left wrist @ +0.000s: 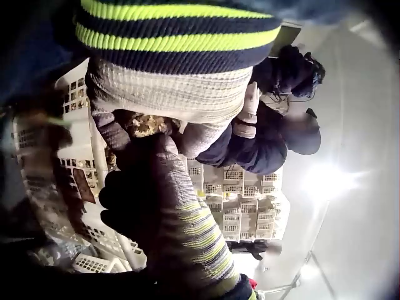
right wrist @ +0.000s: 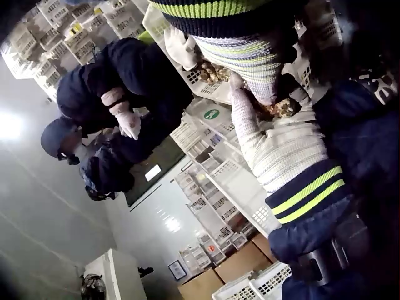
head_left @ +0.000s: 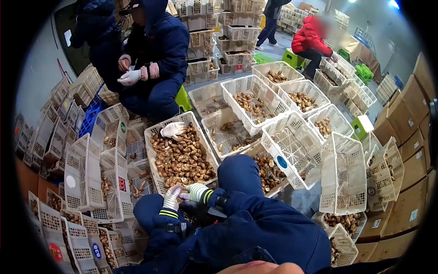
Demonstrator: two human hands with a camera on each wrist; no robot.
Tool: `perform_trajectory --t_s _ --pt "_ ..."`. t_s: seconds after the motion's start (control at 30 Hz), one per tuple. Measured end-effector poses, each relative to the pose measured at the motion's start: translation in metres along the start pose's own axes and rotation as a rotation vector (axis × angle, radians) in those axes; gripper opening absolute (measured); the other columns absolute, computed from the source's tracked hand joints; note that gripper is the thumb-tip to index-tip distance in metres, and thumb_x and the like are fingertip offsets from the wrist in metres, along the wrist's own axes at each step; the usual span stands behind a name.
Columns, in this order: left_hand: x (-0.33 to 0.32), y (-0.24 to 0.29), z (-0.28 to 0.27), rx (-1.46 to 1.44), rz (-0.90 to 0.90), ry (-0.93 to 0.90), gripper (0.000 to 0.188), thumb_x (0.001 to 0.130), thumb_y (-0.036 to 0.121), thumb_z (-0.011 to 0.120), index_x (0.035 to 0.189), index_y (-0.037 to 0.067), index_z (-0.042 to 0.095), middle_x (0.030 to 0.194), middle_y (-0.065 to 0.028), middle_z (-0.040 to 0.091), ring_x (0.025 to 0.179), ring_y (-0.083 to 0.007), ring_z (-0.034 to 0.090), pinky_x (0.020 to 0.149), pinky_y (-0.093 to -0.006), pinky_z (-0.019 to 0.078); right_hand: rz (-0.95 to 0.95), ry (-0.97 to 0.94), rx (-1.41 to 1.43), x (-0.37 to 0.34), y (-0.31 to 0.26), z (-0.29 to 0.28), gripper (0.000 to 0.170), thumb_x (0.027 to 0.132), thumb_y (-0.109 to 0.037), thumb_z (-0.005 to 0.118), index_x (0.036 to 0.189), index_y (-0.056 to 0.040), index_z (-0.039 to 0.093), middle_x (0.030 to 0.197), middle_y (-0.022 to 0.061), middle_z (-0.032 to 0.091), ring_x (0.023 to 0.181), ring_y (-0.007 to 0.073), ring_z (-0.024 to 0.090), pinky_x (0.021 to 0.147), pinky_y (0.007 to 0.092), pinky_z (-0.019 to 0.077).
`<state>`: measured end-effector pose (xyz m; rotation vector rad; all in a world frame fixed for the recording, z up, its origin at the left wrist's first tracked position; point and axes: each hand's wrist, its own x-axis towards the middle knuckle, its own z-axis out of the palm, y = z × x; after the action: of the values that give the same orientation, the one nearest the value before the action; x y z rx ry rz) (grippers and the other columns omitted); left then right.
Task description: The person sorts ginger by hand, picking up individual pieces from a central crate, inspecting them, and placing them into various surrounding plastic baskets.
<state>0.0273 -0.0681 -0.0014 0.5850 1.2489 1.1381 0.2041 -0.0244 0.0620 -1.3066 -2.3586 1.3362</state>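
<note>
Both hands wear pale knit gloves with dark and yellow striped cuffs. They meet low in the head view, close to the near end of a white crate [head_left: 151, 150] heaped with brown mushrooms [head_left: 185, 153]. My left hand [head_left: 171, 200] holds a small brown-and-cream mushroom [left wrist: 149, 125] between thumb and fingers. From the other side my right hand [head_left: 195, 192] pinches at the same mushroom, its fingertips right against it in the right wrist view. The fingers partly hide the piece. An empty white glove [head_left: 173, 130] lies on the heap at the crate's far end.
More white crates surround me, such as a tilted one [head_left: 344, 173] at right and a sloping one [head_left: 255, 102] ahead. A person in dark clothes [head_left: 155, 59] sits at front left; another in a red jacket [head_left: 310, 36] sits farther back. Cardboard boxes [head_left: 410, 160] are stacked at right.
</note>
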Motion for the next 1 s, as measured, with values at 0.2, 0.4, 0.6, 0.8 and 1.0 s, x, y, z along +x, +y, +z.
perform_trajectory --t_s 0.2,0.4,0.6,0.8,1.0 --pt "-0.01 0.012 0.009 -0.021 -0.068 0.022 0.021 0.089 0.012 0.058 0.11 0.016 0.063 0.101 0.0004 0.065 0.087 -0.0144 0.061 0.067 -0.0315 0.0515 0.02 -0.074 -0.084 0.006 0.001 0.0 0.06 0.086 -0.056 0.05 0.108 -0.001 0.06 0.089 0.0232 0.064 0.087 0.0382 0.062 0.074 0.0415 0.0488" --pt "-0.012 0.016 0.013 0.047 -0.098 0.033 0.021 0.091 0.019 0.057 0.111 0.018 0.061 0.101 0.0014 0.063 0.085 -0.0137 0.057 0.064 -0.0318 0.049 -0.045 -0.029 -0.054 0.011 0.014 0.01 0.058 0.087 -0.056 0.048 0.098 -0.0011 0.063 0.083 0.0218 0.065 0.081 0.0386 0.062 0.069 0.0422 0.0483" --pt "-0.015 0.019 0.016 0.052 -0.106 0.068 0.022 0.09 0.019 0.058 0.112 0.017 0.061 0.1 -0.0002 0.064 0.083 -0.0138 0.057 0.063 -0.0305 0.0476 -0.066 -0.034 -0.026 0.011 0.013 0.011 0.052 0.088 -0.051 0.05 0.099 -0.0024 0.063 0.084 0.0224 0.064 0.082 0.0385 0.062 0.07 0.042 0.0483" --pt "-0.009 0.01 0.01 -0.008 0.015 0.039 0.023 0.089 0.011 0.059 0.111 0.008 0.062 0.101 -0.0064 0.064 0.089 -0.0164 0.059 0.074 -0.031 0.0496 0.026 -0.045 -0.016 0.006 0.004 0.003 0.058 0.084 -0.055 0.051 0.104 -0.0021 0.064 0.084 0.0214 0.066 0.083 0.0365 0.064 0.074 0.0428 0.0491" --pt "0.004 -0.004 -0.001 -0.041 0.08 0.001 0.023 0.087 0.005 0.059 0.11 0.004 0.062 0.102 -0.0078 0.064 0.095 -0.0183 0.059 0.084 -0.029 0.0478 0.06 -0.024 -0.046 0.005 0.005 0.003 0.058 0.084 -0.055 0.051 0.103 -0.0015 0.064 0.087 0.0226 0.065 0.085 0.0368 0.063 0.074 0.0433 0.0491"
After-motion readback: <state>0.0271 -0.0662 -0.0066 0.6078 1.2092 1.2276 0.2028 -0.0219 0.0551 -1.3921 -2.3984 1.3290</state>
